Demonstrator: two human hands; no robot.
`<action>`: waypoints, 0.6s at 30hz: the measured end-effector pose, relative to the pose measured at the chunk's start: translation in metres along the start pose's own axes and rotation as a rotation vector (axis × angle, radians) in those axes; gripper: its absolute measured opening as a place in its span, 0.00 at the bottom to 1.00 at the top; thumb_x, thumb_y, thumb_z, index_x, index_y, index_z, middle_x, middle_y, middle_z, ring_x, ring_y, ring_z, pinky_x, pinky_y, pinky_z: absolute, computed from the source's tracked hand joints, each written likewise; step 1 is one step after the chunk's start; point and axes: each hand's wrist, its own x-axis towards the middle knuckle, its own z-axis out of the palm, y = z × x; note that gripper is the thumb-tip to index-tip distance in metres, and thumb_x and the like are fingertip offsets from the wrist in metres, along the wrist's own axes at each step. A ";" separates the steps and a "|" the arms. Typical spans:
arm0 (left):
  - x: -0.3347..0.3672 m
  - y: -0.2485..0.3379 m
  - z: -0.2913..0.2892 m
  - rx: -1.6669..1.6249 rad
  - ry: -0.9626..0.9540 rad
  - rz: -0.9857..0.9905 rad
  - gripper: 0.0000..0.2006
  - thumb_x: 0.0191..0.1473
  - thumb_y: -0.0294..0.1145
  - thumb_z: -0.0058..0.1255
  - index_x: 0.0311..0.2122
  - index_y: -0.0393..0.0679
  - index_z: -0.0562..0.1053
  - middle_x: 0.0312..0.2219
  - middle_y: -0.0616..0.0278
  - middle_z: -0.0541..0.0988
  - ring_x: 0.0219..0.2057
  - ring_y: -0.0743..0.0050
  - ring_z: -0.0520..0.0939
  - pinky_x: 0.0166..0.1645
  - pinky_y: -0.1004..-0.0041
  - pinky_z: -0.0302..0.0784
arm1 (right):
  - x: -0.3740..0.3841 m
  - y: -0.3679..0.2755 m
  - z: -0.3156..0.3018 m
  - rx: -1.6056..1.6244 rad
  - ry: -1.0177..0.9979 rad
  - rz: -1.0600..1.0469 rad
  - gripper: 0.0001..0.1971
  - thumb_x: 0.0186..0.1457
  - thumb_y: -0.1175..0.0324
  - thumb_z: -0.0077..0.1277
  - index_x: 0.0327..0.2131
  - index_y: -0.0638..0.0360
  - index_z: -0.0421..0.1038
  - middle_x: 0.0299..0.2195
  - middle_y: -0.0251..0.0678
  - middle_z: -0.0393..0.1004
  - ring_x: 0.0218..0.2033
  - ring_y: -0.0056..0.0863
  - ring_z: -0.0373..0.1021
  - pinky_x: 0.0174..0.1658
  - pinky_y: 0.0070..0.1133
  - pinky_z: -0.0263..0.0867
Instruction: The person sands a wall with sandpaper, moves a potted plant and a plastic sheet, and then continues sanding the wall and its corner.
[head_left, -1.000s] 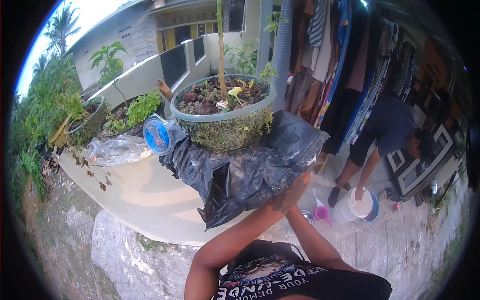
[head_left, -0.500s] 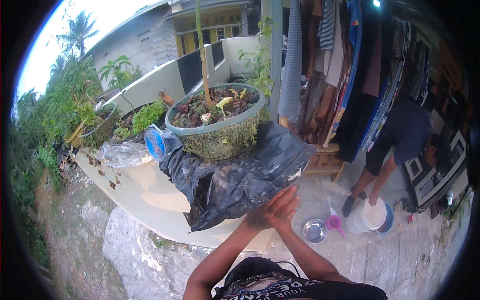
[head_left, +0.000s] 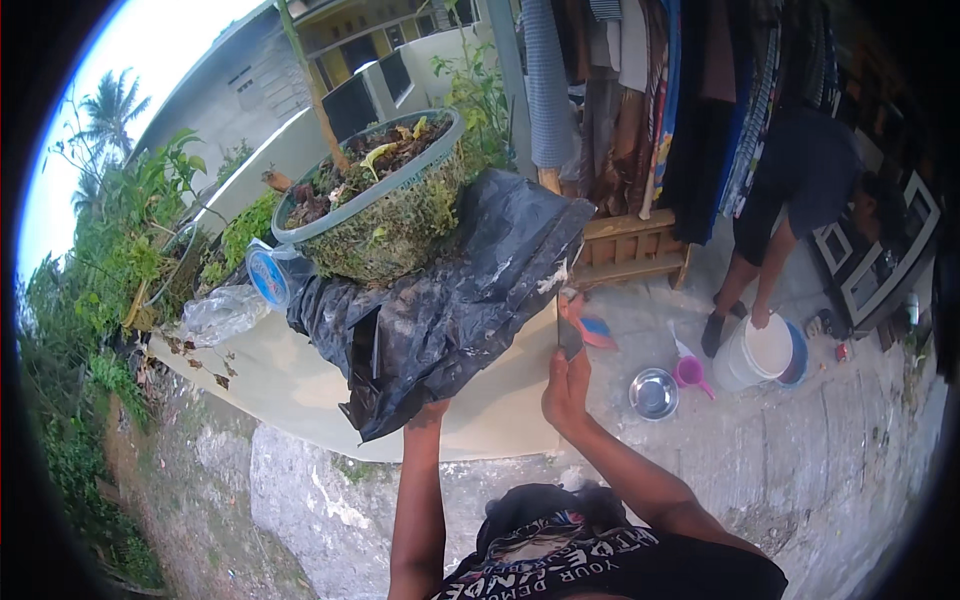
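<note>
Evidently you are busy with the black plastic under the potted plant, one hand at each end of its near side. The plastic lies crumpled over the far part of the cream surface, its near left corner drooping toward you, and the mossy pot stands on it, leaning in this view.

Your left hand reaches up beneath that drooping corner; the plastic hides the fingers, so I cannot tell whether they grip or merely support. Your right hand, just beside the plastic's right edge, appears to pinch a dark grey flap; whether that flap belongs to the sheet, I cannot tell.

As I judge it, the step in hand is managing the plastic's near edge with the pot's weight resting on top. Your next move calls for even, gentle pressure from both sides, because a hard tug could tip the pot or drag the blue-lidded tub touching the plastic on the left. To the right, well apart from your hands, a co-worker bends with one hand at a white bucket.
</note>
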 end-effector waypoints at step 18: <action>-0.088 0.013 0.033 -0.524 0.227 -0.448 0.28 0.56 0.54 0.52 0.58 0.52 0.66 0.64 0.53 0.61 0.68 0.38 0.52 0.69 0.40 0.43 | -0.039 -0.001 0.043 -0.234 0.483 0.261 0.23 0.71 0.53 0.36 0.47 0.68 0.67 0.33 0.30 0.67 0.35 0.18 0.60 0.41 0.20 0.59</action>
